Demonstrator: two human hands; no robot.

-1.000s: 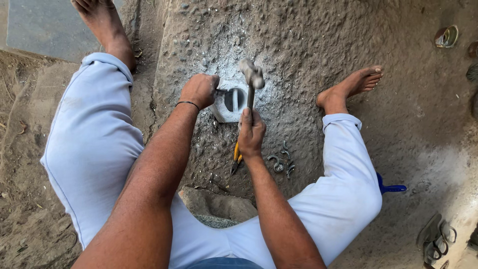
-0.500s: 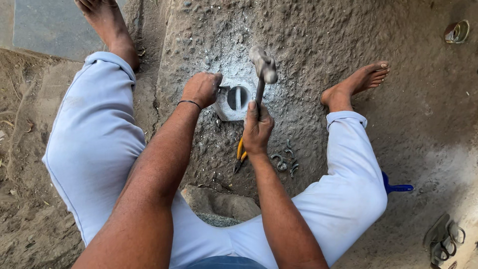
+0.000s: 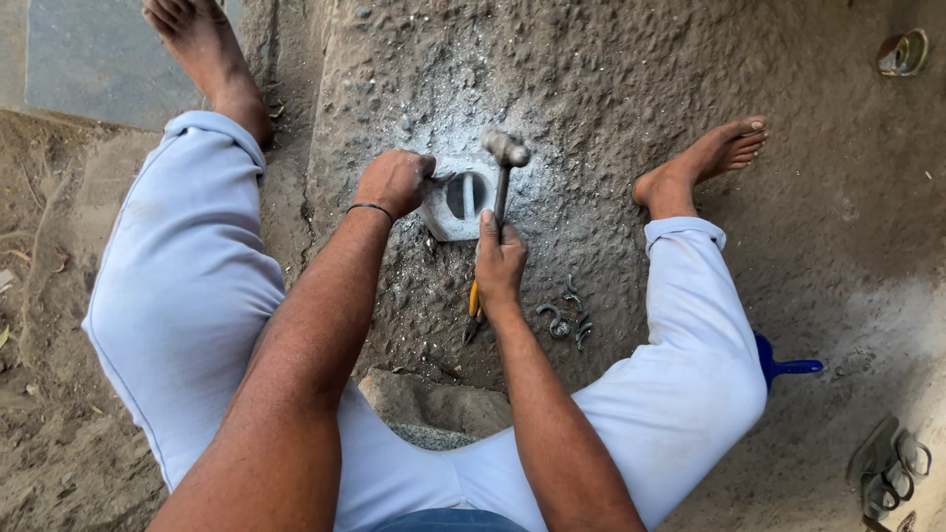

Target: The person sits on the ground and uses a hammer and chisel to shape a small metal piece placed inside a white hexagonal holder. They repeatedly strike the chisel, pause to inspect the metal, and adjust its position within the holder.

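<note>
On the pale-dusted stone slab [image 3: 611, 89], the left hand [image 3: 394, 182] pins a flat grey metal plate [image 3: 455, 205] with an unfinished-looking oval hole, while the right hand [image 3: 500, 264], fist closed around a hammer [image 3: 503, 169], poises its head over the plate, bent metal hooks [image 3: 567, 315] lying near that wrist.

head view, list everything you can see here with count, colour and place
metal piece: one, pale grey with a dark slot, on the rough stone slab
hammer: one, grey head, over the metal piece
pliers: one, yellow handles, on the slab under the right wrist
small metal hooks: several, dark grey, right of the pliers
blue tool: one, behind the right knee
sandals: lower right; another upper right
left hand: holds the metal piece
right hand: grips the hammer handle
</note>
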